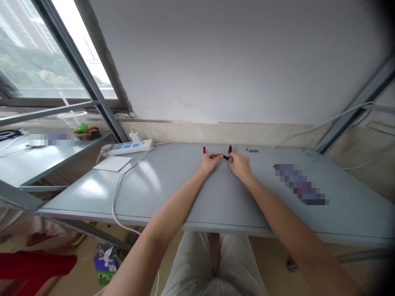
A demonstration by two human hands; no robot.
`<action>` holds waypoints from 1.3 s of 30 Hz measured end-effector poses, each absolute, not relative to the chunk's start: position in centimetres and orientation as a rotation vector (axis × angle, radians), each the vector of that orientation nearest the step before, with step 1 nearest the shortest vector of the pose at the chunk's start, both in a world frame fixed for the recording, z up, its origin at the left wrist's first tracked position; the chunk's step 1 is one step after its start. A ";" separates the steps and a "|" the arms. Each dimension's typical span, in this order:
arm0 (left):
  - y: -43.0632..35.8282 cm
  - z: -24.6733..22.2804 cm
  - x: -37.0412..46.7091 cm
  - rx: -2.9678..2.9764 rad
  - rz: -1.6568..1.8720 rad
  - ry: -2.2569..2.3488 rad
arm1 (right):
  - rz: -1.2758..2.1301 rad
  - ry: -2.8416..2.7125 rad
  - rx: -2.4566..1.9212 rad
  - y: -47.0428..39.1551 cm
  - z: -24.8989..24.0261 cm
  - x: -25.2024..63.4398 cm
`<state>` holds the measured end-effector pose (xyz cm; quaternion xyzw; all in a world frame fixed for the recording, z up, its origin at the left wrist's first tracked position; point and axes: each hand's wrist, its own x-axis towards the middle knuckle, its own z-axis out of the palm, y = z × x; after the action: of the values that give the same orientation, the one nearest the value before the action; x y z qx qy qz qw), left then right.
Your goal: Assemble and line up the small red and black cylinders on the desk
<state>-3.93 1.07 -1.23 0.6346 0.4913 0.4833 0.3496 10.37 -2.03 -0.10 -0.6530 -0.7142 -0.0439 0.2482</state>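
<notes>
Between my two hands is a small black rod-like piece (225, 157), its exact kind too small to make out. My left hand (210, 161) pinches its left end with the fingertips. At the other end, the closed fingers of my right hand (240, 165) grip it. A short red cylinder (204, 150) stands upright just beyond my left hand. Behind my right fingers is a small red and black object (230, 149), partly hidden. Several small grey pieces (253, 151) sit in a row to the right, near the wall.
The grey table (173, 181) meets a wall at the back. On its left are a white power strip (131, 148), a flat white square (113, 163) and a cable (115, 197) hanging over the front edge. A blurred-out flat object (299, 184) lies right.
</notes>
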 end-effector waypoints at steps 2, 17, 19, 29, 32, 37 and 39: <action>1.0 -1.2 -4.0 1.666 1.242 1.285 | -0.043 -1.915 -1.826 -1.8 -0.3 10.6; 3.5 2.0 -11.1 1.714 0.862 1.856 | 0.574 -1.803 -1.681 1.8 0.3 7.3; 4.0 1.7 -10.7 1.756 0.859 1.821 | 0.540 -1.796 -1.686 2.7 0.2 6.3; 6.4 0.0 -8.8 1.824 0.855 1.815 | 0.408 -1.778 -1.791 5.6 -1.2 4.2; 6.9 -0.7 -8.6 1.826 0.896 1.825 | 0.368 -1.765 -1.816 6.1 -1.6 3.9; 7.6 -1.5 -8.8 1.837 0.926 1.847 | 0.374 -1.747 -1.836 6.8 -2.1 3.6; 7.8 -1.7 -8.8 1.836 0.922 1.857 | 0.364 -1.754 -1.843 6.9 -2.1 3.6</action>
<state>-8.78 7.76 -1.71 0.6516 0.6590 0.3271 0.1849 3.55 6.94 -2.11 -0.6880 -0.6549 0.1359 0.2818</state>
